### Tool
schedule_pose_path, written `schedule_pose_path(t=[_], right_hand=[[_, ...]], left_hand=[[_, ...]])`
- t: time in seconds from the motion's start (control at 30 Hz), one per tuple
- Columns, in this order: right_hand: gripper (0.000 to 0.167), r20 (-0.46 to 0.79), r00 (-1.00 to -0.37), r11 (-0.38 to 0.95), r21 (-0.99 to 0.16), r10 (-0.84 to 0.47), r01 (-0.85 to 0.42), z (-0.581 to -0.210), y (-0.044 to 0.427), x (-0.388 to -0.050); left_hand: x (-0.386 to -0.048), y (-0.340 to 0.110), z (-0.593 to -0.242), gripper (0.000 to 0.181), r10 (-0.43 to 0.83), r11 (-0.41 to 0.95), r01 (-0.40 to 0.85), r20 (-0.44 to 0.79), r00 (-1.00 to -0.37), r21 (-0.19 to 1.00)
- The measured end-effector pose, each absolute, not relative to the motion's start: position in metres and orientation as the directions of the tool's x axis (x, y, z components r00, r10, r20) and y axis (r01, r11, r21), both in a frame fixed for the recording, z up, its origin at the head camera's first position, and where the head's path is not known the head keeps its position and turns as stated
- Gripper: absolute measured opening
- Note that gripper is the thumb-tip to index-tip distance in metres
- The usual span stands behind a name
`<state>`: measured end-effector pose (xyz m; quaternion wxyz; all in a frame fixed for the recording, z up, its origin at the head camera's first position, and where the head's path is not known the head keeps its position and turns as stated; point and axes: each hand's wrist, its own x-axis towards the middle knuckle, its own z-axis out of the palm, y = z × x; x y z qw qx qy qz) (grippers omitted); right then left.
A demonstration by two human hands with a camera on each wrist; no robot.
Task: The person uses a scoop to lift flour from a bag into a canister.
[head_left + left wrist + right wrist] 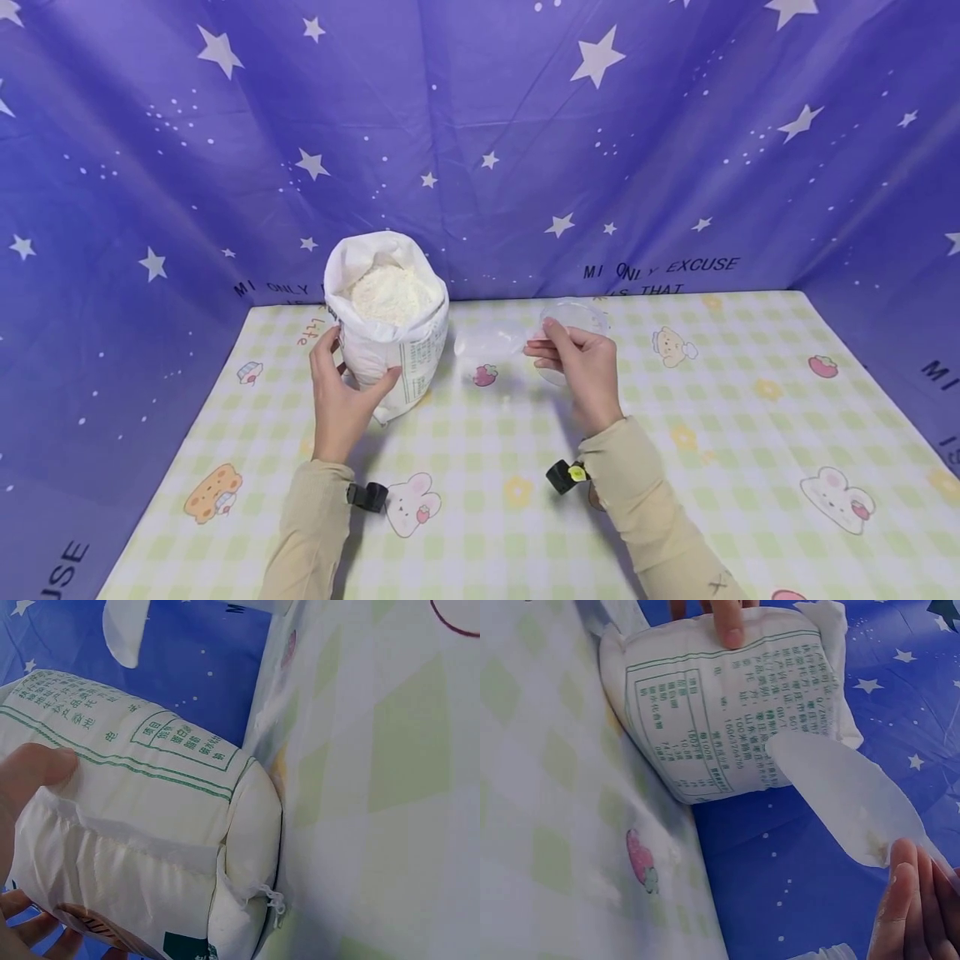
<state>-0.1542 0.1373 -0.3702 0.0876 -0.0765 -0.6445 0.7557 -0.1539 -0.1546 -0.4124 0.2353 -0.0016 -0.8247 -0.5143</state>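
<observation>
**Brace the Near Side, Aim with the Other**

Head view: From where I stand, the left hand grips the standing bag by its side. The right hand pinches the clear scoop at its handle end, above the tablecloth, between the bag and a clear container. The scoop's long axis runs roughly crosswise, tip toward the bag. The bag's mouth faces up, showing pale powder. Advised: keep the bag upright; raise the tip clear of its rim before crossing.

Left wrist view: The thumb presses the printed face. Use moderate pressure; the soft wall would likely crumple.

Right wrist view: The scoop slants from fingers at lower right to its tip at upper left, overlapping the bag by sight line only. Hold the pinch firm against twisting.
</observation>
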Motion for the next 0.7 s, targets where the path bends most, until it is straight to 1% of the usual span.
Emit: schedule_pose_path(t=[0.2, 0.53, 0.7], right_hand=[[0.041, 0.005, -0.969, -0.188, -0.981, 0.246, -0.053, -0.362, 0.143, -0.158], [0.037, 0.073, -0.961, -0.203, -0.971, 0.267, -0.130, -0.344, 0.142, -0.167], [0.032, 0.101, -0.960, -0.221, -0.962, 0.263, -0.162, -0.334, 0.138, -0.172]], left_hand=[[-0.155, -0.154, -0.413, 0.095, -0.241, 0.471, 0.242, 0.388, -0.890, 0.848], [-0.155, -0.155, -0.413, 0.093, -0.239, 0.474, 0.252, 0.399, -0.885, 0.844], [-0.154, -0.155, -0.413, 0.093, -0.241, 0.474, 0.248, 0.396, -0.886, 0.845]])
